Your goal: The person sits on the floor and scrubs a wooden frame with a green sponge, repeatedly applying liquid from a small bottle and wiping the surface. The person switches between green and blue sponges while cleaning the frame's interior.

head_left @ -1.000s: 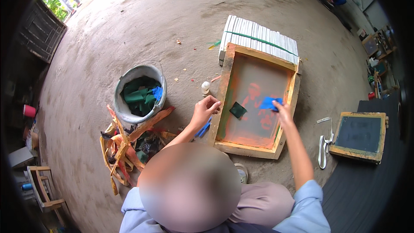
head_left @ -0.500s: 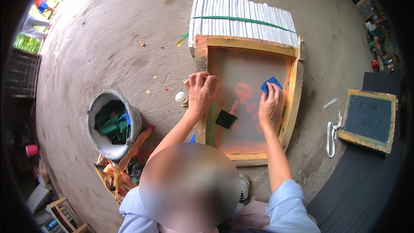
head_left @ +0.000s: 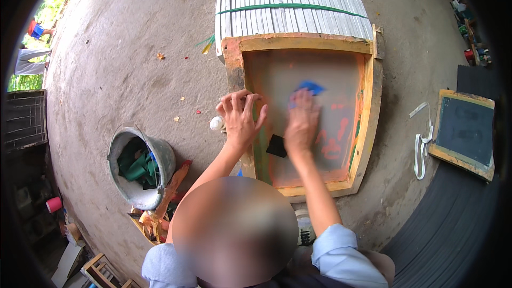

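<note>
A wooden-framed printing screen (head_left: 368, 90) lies in front of me, its pale mesh (head_left: 333, 77) smeared with orange-red ink and marked with figures. My right hand (head_left: 302, 122), blurred by motion, presses a folded blue cloth (head_left: 310, 87) against the mesh near its middle. On the frame's left rail rests my left hand (head_left: 240, 120), its fingers spread and nothing in them. A small dark square (head_left: 276, 145) sits on the mesh, just left of my right wrist.
Beyond the screen stands a white stack (head_left: 290, 8) tied with green strap. At left are a metal bucket (head_left: 165, 154) of green cloth and a white round object (head_left: 216, 123). A smaller framed screen (head_left: 464, 133) and white strap (head_left: 420, 154) lie at right. People (head_left: 33, 61) are far left.
My right hand has swept left across the mesh with the blue cloth, from near the right rail to the middle. My left hand stays on the left rail. The view has shifted slightly.
</note>
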The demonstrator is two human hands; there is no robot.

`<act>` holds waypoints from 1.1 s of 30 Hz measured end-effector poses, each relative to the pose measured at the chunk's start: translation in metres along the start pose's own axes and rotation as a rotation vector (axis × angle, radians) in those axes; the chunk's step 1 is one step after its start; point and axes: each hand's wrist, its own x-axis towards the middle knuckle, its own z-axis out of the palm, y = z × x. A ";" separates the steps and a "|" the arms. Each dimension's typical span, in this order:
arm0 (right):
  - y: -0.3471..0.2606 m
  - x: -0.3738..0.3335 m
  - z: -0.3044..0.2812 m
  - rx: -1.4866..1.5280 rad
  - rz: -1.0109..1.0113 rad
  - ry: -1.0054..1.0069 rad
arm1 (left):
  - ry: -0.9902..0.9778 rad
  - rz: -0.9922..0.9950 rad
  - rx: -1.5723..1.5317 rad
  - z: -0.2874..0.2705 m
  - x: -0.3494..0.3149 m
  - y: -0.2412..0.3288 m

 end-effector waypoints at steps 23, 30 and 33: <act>0.027 0.014 -0.003 -0.014 -0.051 -0.017 | -0.005 0.008 0.065 0.000 0.000 -0.001; 0.102 0.065 -0.037 -0.350 0.134 0.017 | -0.021 -0.012 0.042 0.001 -0.004 -0.008; 0.089 0.085 -0.024 -0.294 0.240 0.168 | -0.014 0.007 0.054 0.002 -0.002 -0.003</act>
